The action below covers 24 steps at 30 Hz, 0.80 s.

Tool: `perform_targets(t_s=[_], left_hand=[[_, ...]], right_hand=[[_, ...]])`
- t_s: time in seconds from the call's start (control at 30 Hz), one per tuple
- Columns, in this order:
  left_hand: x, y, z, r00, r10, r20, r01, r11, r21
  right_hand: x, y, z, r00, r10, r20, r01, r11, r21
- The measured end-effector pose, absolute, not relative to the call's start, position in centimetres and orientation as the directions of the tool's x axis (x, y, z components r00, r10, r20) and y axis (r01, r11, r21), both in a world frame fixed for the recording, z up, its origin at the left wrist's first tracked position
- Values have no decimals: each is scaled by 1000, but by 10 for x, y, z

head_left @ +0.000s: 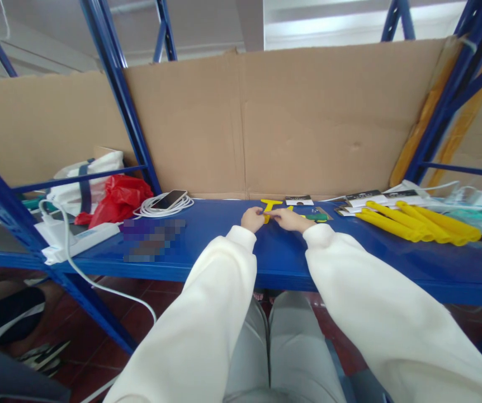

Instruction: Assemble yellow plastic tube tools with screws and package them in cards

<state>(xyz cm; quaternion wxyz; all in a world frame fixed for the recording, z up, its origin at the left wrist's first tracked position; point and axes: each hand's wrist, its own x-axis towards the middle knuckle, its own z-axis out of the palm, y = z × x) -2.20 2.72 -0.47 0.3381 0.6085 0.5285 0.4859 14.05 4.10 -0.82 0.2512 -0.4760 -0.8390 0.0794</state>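
Both hands meet at a small yellow T-shaped piece (pixel 272 202) above the blue shelf top (pixel 216 240). My left hand (pixel 253 219) is closed, pinching the piece's stem from the left. From the right, my right hand (pixel 289 220) also has its fingers closed at the stem; the fingertips are small and partly hidden. Just beyond the right hand is another small yellow part (pixel 290 207). A green-and-dark handled tool (pixel 319 217) lies beside the right wrist. Behind it rests a black-and-white card (pixel 299 200).
Several yellow tubes (pixel 412 221) lie at right, before printed cards (pixel 364 198). At left are a phone (pixel 169 200) on a coiled white cable (pixel 184 206), a red plastic bag (pixel 123 196) and a power strip (pixel 94 239). A cardboard panel (pixel 308 123) closes the back. Another person's leg (pixel 10 308) shows lower left.
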Motion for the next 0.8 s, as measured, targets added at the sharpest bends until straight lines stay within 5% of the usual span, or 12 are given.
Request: perform_targets(t_s=[0.17,0.53,0.7,0.8], left_hand=[[-20,18,-6,98,965,244,481,-261,837],[-19,11,2,53,960,276,662,-241,710],[-19,9,5,-2,965,262,682,-190,706],[-20,6,6,-16,966,259,790,-146,596]], right_hand=[[150,27,-1,-432,853,294,752,521,-405],[150,27,0,-447,841,304,725,540,-428],[164,38,-5,-249,910,331,837,374,-399],[172,41,-7,-151,931,331,881,279,-381]])
